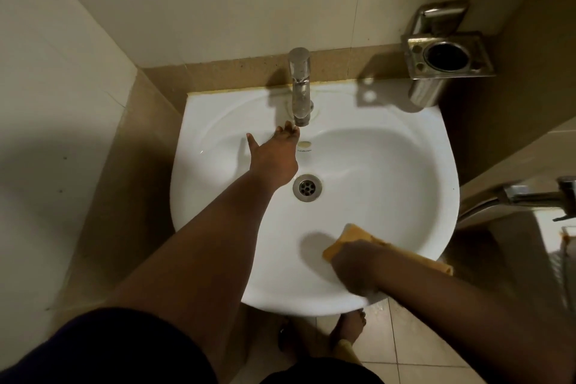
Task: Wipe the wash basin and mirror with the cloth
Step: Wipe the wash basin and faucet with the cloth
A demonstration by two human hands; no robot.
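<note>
Cloth (pixel 352 235) clamped in right hand (pixel 355 265) grip inside wash basin (pixel 389 165); left hand (pixel 274 156) fingers apart

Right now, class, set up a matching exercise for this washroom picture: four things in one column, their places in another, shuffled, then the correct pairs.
Things:
1. orange cloth
2. drain
3. tap
4. metal holder

Places:
A. on the wall, right of the basin
B. at the bottom of the bowl
C. under the right hand on the near rim
D. at the back rim, just past the left hand

Pairs: 1-C, 2-B, 3-D, 4-A
</note>
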